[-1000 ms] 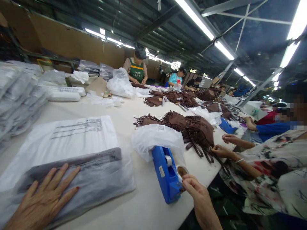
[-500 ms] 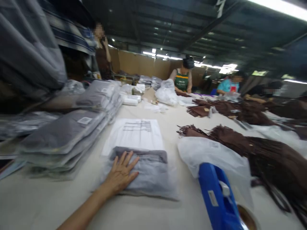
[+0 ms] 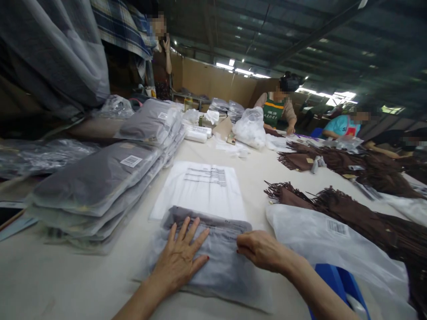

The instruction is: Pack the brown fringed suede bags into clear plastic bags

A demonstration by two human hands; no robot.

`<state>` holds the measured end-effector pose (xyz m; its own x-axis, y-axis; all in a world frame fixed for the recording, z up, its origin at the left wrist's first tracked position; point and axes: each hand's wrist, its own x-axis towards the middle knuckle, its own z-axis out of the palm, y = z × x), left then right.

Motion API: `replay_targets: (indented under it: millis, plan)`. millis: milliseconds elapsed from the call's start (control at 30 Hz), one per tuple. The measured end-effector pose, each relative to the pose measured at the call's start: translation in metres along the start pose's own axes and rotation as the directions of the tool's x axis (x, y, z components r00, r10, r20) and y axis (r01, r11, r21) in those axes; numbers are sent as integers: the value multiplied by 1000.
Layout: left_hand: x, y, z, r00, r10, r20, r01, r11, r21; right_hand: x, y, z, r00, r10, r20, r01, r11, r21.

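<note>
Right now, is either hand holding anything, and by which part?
Left hand presses flat on the bagged grey garment; right hand pinches its bag at the right upper edge.

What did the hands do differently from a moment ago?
The right hand left the blue tape holder, where it was pinching the tape end, and came across to the folded grey garment in its plastic bag, fingers now on its top edge. The left hand stayed pressed flat on that bag. The empty bags behind it and the stack of packed garments on the table did not move.
</note>
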<state>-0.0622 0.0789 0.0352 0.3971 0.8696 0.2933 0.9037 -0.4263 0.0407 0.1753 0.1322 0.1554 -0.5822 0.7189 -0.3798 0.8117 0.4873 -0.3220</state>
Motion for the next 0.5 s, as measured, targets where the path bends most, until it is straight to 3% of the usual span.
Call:
replay_targets:
  millis: [133, 233, 300, 400, 500]
  plan:
    - [0, 1, -1, 997, 21, -78, -17, 998, 59, 35, 21, 13, 994, 82, 70, -83, 996, 16]
    - [1, 1, -3, 994, 34, -103, -27, 997, 73, 46, 38, 22, 977, 206, 48, -208, 976, 56]
    - [0, 1, -3, 994, 36, -106, -27, 996, 82, 42, 47, 23, 948, 316, -36, -313, 947, 66]
    - [-1, 1, -1, 994, 39, -103, -28, 995, 98, 19, 48, 26, 854, 457, -248, -459, 887, 53]
    - [0, 3, 3, 994, 28, -109, -18, 995, 99, -9, 29, 51, 782, 426, -454, -462, 886, 37]
